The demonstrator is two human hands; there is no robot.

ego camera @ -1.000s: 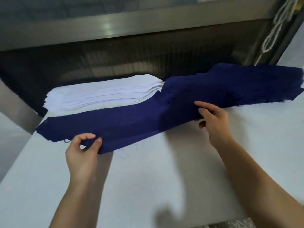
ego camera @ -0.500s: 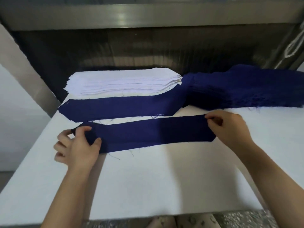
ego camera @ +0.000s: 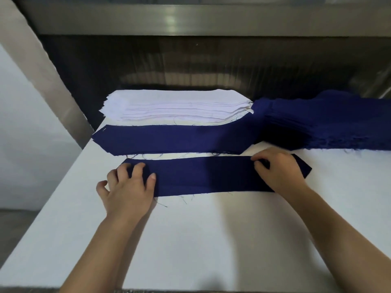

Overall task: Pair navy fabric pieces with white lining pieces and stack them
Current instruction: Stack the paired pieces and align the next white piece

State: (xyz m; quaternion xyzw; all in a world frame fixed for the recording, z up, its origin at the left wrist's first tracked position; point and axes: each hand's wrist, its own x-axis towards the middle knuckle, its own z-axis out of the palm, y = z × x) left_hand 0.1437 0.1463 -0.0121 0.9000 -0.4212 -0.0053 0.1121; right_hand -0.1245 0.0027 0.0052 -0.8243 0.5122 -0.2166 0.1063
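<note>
Nothing legible in my view: no text, label, brand, number or sign that I can read on any surface
</note>
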